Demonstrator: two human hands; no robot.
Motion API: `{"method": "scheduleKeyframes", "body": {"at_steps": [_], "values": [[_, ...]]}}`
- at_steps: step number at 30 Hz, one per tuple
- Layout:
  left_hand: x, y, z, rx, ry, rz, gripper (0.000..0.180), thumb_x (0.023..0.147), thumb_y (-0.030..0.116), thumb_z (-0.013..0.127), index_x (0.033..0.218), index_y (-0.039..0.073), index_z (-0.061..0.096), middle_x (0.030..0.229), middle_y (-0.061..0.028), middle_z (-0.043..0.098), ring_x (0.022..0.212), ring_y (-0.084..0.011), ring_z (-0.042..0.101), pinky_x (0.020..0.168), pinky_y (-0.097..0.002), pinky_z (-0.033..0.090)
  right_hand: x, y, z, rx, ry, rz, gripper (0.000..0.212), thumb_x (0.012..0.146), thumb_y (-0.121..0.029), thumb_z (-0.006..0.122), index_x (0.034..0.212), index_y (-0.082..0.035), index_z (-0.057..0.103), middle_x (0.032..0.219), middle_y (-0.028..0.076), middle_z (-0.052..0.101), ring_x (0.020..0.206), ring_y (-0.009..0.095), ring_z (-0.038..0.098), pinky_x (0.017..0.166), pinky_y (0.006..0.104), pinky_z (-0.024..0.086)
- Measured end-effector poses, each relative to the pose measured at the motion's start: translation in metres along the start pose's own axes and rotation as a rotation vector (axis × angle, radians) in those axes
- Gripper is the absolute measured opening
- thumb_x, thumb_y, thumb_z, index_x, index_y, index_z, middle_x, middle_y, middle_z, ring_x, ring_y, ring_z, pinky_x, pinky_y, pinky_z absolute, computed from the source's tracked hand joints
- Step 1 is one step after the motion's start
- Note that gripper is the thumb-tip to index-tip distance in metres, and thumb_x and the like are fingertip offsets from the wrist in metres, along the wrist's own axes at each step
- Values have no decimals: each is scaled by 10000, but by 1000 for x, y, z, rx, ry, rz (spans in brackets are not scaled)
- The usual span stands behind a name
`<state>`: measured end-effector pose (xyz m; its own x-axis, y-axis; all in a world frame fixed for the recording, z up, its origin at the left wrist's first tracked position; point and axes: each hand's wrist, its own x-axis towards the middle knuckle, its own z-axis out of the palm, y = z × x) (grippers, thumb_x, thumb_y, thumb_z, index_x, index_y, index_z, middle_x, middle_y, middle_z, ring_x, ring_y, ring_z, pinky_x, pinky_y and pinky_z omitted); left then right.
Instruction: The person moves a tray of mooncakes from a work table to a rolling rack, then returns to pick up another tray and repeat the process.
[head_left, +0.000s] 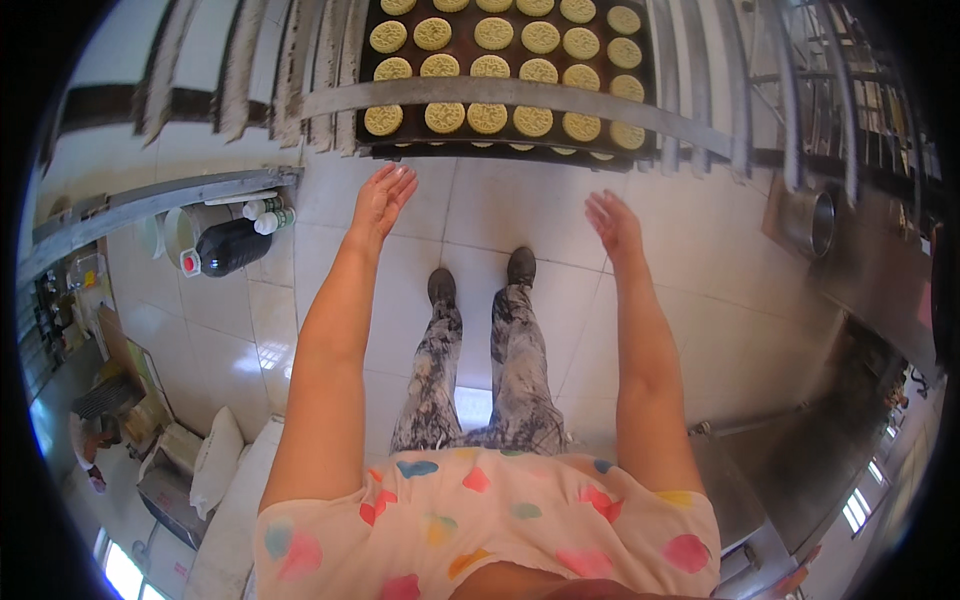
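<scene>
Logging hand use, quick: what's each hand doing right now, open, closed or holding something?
Left hand: open, holding nothing, near the tray of round cookies.
Right hand: open, holding nothing, slightly blurred.

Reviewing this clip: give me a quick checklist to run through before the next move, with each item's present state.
1. Left hand free: ok, open and holding nothing.
2. Right hand free: ok, open and holding nothing, though slightly blurred.
3. Right hand in contact with the tray: not ok, it is apart from the near edge.
4. Biscuits spaced on the tray: ok where visible; the rack's crossbar covers part of the view.
5. Tray firmly seated in the rack: cannot tell, its supports are hidden.
6. Dark jug away from the shoes: ok, it is well off to the left.
</scene>
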<state>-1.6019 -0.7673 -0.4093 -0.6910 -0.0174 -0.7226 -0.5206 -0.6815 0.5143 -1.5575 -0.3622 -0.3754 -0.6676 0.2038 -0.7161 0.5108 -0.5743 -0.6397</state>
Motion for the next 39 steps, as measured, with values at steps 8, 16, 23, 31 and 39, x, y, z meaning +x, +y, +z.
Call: {"method": "scheduleKeyframes", "body": {"at_steps": [8,16,23,31,39], "values": [[96,-3,1,-259,-10,25,269,791,-72,572,1034,-21,467,1032,-155,539,996,-275,541,918,-492,460,126,-2,11,339,-25,-6,134,779,12,550,907,-25,542,955,140,591,975,263,558,909,423,460],[55,-34,-40,-212,105,70,262,794,-53,563,1029,47,508,938,-65,572,891,-194,554,907,-460,445,89,40,-9,294,154,0,117,766,25,557,845,-60,552,843,37,590,857,215,556,909,398,438],[-36,-25,-127,-289,59,-162,389,881,278,529,1212,83,471,1150,-85,557,1067,-227,511,944,-403,399,13,25,-81,374,-52,89,438,889,-289,497,1250,-46,448,1246,107,504,1183,249,442,995,397,345],[31,35,-102,387,92,19,695,843,521,517,1237,-48,450,1239,-115,501,1113,-197,473,924,-303,383,66,-2,-65,-510,254,-57,635,852,-555,479,1035,47,563,935,78,583,831,182,522,789,296,412],[-82,-18,-130,704,466,157,624,829,570,510,821,-42,631,770,-52,573,743,-147,482,694,-302,406,-25,22,-112,-886,498,-242,711,830,-620,440,740,75,562,686,118,522,675,224,436,679,363,375]]}}
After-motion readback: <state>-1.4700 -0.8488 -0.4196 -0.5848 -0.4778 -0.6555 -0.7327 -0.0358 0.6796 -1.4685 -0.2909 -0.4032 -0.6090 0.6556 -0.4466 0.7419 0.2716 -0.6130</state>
